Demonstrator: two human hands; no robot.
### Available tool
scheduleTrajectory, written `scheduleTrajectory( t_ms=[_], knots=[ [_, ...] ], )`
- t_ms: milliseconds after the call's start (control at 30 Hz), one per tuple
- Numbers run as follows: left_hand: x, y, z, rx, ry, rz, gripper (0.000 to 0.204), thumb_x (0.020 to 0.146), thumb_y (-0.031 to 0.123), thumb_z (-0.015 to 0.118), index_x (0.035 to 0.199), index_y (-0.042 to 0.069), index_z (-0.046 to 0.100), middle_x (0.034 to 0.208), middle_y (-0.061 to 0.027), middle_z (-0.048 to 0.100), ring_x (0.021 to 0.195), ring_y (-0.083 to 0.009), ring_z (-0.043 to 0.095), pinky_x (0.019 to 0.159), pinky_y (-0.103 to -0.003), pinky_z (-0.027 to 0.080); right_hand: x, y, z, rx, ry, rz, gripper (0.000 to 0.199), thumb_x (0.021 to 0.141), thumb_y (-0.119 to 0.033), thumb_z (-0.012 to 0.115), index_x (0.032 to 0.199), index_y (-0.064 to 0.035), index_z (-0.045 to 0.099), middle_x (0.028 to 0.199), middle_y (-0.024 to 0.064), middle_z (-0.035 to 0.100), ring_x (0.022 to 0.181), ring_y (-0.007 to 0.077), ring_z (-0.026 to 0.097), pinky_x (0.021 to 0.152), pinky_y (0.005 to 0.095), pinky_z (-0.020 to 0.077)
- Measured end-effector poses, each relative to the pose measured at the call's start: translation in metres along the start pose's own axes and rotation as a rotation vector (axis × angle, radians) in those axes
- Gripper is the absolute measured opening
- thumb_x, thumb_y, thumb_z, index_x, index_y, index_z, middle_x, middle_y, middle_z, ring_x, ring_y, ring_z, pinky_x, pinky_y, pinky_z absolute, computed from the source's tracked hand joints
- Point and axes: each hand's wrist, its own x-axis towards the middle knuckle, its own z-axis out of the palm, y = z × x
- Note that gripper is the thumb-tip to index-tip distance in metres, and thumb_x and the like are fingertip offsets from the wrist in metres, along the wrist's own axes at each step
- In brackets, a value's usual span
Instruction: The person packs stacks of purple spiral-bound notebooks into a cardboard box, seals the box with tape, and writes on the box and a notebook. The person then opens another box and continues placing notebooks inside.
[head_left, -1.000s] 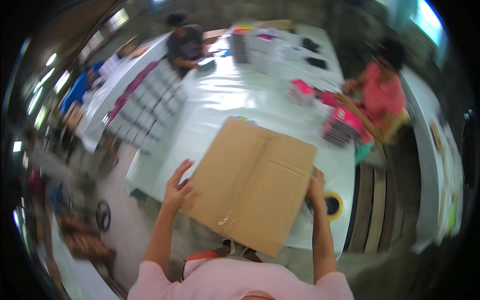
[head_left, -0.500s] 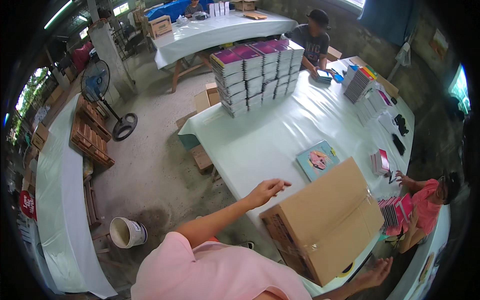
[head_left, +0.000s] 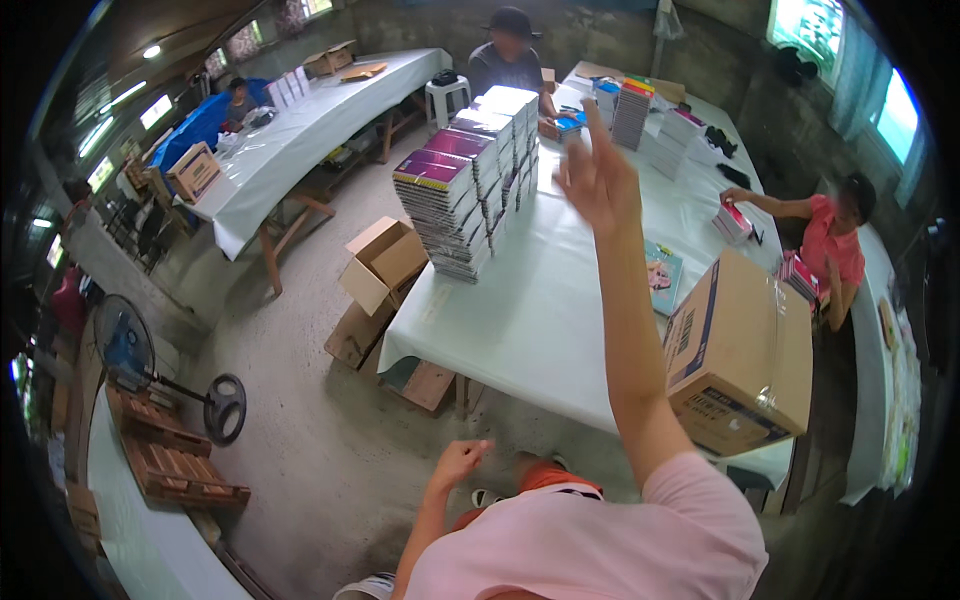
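Observation:
My right arm reaches up over the white-covered table [head_left: 500,340]. My right hand [head_left: 600,185] is raised in the air, slightly blurred, fingers apart and one stretched upward, holding nothing. Down by my side, above the concrete floor, my left hand [head_left: 463,465] has its fingers curled in, with nothing seen in them. A taped cardboard box [head_left: 765,345] stands on the table's near right corner, beside my right forearm and apart from both hands. Behind it lies a light-blue book [head_left: 664,275], partly hidden by the box and my arm. Tall stacks of purple-covered books [head_left: 445,205] stand beyond my right hand.
An open carton [head_left: 385,262] and wooden crates [head_left: 420,385] sit by the table's left edge. One person [head_left: 505,65] works at the far end, another [head_left: 835,235] at the right with small books. A fan [head_left: 125,340] and pallets [head_left: 175,455] stand at the left.
My view and body have turned to the left. Both hands have moved off the sides of the cardboard box: the right has risen over the table, the left has dropped to my side.

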Motion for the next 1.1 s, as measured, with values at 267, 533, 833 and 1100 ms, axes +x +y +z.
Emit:
scheduleTrajectory(
  t_ms=[267, 533, 833, 1100],
  knots=[
    [-0.020, -0.037, -0.146, -0.033, 0.224, 0.126, 0.069, 0.080, 0.030, 0.069, 0.138, 0.010, 0.039, 0.114, -0.0155, 0.055, 0.096, -0.0221, 0.058, 0.081, -0.035, 0.048, -0.048, 0.206, -0.013, -0.187, -0.108, 0.533, 0.044, 0.084, -0.031, 0.061, 0.120, -0.0052, 0.055, 0.086, 0.0078, 0.062, 0.072, 0.0176, 0.059, 0.083, 0.0331, 0.0440],
    [0.009, -0.100, -0.328, -0.026, 0.546, -0.046, 0.067, 0.073, 0.031, 0.075, 0.131, 0.011, 0.047, 0.114, -0.0154, 0.056, 0.090, -0.0223, 0.059, 0.080, -0.036, 0.049, -0.102, 0.399, -0.064, -1.049, -0.539, 1.196, 0.050, 0.083, -0.034, 0.062, 0.127, -0.0135, 0.050, 0.118, 0.0126, 0.058, 0.109, 0.0323, 0.055, 0.088, 0.0441, 0.0442],
    [0.237, -0.046, -0.502, 0.379, 0.464, 0.058, 0.095, 0.067, 0.030, 0.078, 0.140, 0.001, 0.024, 0.134, -0.0256, 0.038, 0.127, -0.0375, 0.036, 0.104, -0.041, 0.033, -0.049, 0.536, -0.167, -1.984, -0.143, 0.626, 0.035, 0.082, -0.029, 0.062, 0.114, -0.0138, 0.059, 0.095, 0.0085, 0.062, 0.096, 0.0259, 0.058, 0.105, 0.0438, 0.0297],
    [0.488, -0.049, -0.637, 0.316, 0.481, -0.233, 0.111, 0.063, 0.034, 0.080, 0.144, 0.004, 0.011, 0.145, -0.0265, 0.021, 0.137, -0.0365, 0.016, 0.111, -0.040, 0.023, -0.043, 0.553, -0.179, -2.109, -0.013, 0.716, 0.025, 0.075, -0.026, 0.067, 0.096, -0.0134, 0.065, 0.071, 0.0036, 0.058, 0.073, 0.0195, 0.058, 0.103, 0.0427, 0.0299]
  ],
)
